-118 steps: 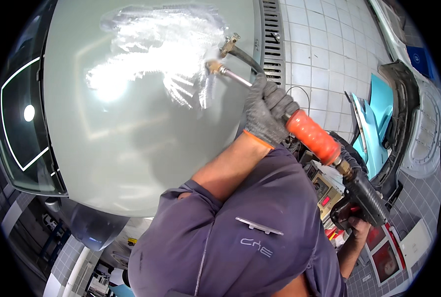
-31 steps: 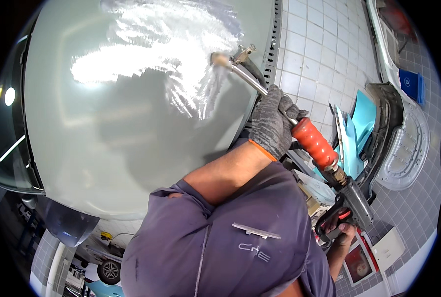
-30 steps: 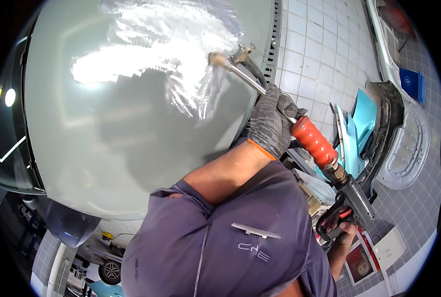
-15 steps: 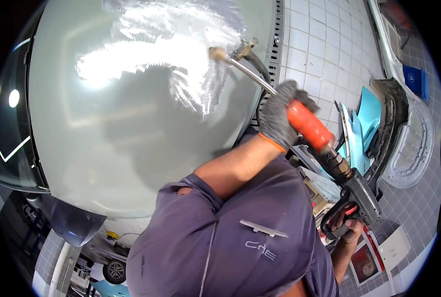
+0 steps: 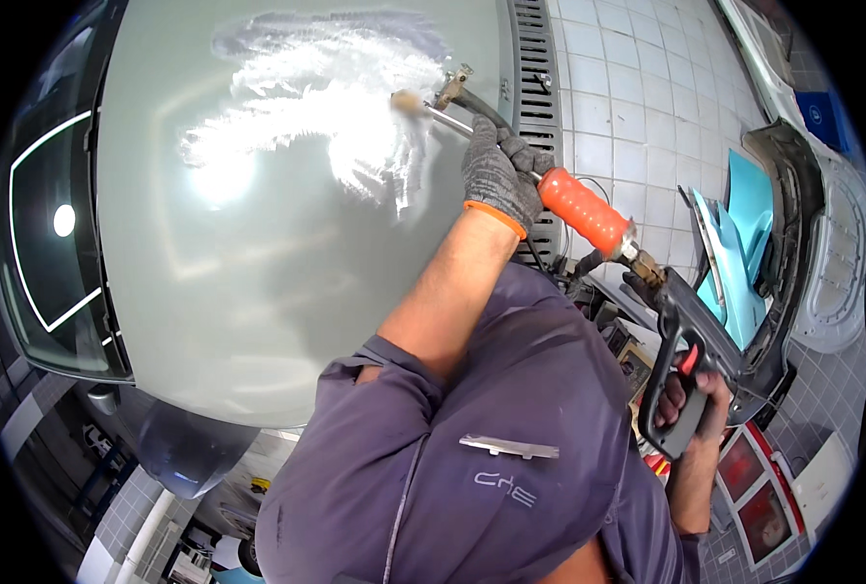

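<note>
A long slide-hammer dent puller (image 5: pixel 586 209) with an orange ribbed sleeve on a metal rod slants across the view. My left hand (image 5: pixel 503 175), in a grey knit glove with an orange cuff, is wrapped round the rod just ahead of the sleeve. Bare, my right hand (image 5: pixel 691 404) grips the black pistol handle, its fingers inside the looped guard below a red trigger. The rod's brownish tip is blurred over the scuffed bright patch (image 5: pixel 365 127) of a car's grey-green body panel (image 5: pixel 229 341); whether it touches, I cannot tell. Beside it is a brass-coloured clamp (image 5: pixel 455 88) on a dark cable.
Dark car glass (image 5: pixel 58 224) borders the panel at left. A slotted floor grate (image 5: pixel 537 92) and white tiles (image 5: pixel 628 127) lie beyond its right edge. Further right are turquoise panel pieces (image 5: pixel 739 253), a black bumper part (image 5: pixel 793 195) and a blue box (image 5: pixel 822 117).
My left hand has shifted forward from the orange sleeve's front end onto the rod. The pistol handle has turned, showing its looped guard more fully. The whole view has shifted slightly.
</note>
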Tool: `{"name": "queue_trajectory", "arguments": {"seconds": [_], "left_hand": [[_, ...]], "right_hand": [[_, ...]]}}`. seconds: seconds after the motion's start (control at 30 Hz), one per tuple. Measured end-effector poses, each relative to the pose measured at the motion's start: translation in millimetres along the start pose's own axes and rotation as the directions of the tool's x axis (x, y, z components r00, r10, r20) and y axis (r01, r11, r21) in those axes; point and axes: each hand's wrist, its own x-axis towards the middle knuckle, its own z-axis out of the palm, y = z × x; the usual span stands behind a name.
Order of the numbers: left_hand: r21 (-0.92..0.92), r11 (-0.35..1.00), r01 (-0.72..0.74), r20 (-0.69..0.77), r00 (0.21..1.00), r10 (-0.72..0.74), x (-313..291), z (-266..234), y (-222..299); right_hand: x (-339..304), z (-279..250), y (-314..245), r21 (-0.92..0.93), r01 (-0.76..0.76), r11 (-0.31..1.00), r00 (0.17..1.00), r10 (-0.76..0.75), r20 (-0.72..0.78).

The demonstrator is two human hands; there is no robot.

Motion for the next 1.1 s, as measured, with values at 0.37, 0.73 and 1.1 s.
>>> {"name": "queue_trajectory", "arguments": {"seconds": [0.37, 0.73, 1.1], "left_hand": [[-0.159, 0.885, 0.438, 0.782, 0.603, -0.158, -40.2, -9.1, -16.5], [0.714, 0.665, -0.218, 0.697, 0.309, -0.647, -168.3, 28.7, -234.7], [0.939, -0.341, 0.043, -0.314, 0.510, -0.800, -193.3, -185.8, -581.2]], "right_hand": [[-20.8, -105.4, 40.6, -0.427, 0.486, 0.763, 0.862, -0.335, 0.381], [-156.3, -206.3, 199.9, 0.264, 0.772, 0.578, 0.626, -0.762, -0.163], [-157.3, -484.1, 402.0, 0.577, 0.760, 0.298, 0.647, -0.433, -0.628]]}}
